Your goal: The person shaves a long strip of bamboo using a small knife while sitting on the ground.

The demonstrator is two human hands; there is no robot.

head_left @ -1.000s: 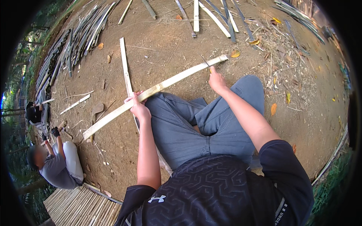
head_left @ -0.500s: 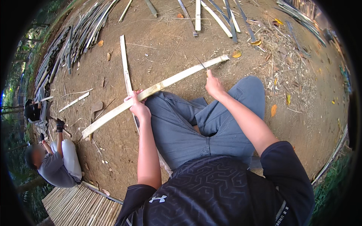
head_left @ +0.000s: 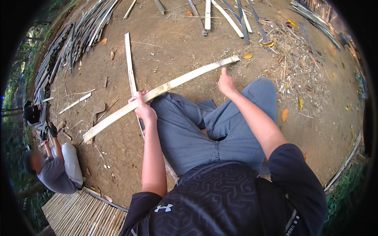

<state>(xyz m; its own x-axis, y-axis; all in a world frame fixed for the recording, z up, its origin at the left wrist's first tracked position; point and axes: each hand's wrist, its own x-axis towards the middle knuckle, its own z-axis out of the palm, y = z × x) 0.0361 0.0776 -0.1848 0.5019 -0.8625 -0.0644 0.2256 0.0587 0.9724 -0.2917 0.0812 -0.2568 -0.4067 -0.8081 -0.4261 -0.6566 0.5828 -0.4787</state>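
Note:
I sit on bare earth with a long pale bamboo slat (head_left: 177, 82) lying slantwise across my knees. My left hand (head_left: 142, 108) grips it near its middle. My right hand (head_left: 226, 83) is a closed fist just below the slat's far right part, around what looks like a small knife; its blade is hard to make out. A second, thinner slat (head_left: 129, 63) lies on the ground and passes under the first by my left hand.
Bundles of bamboo poles (head_left: 78, 35) lie at the upper left and loose slats (head_left: 228, 15) at the top. Another person (head_left: 55, 169) crouches at the lower left beside a woven bamboo mat (head_left: 78, 212). Dry leaves and shavings litter the right side.
My right hand shifted slightly left along the slat and back again. The slat and my left hand have barely moved.

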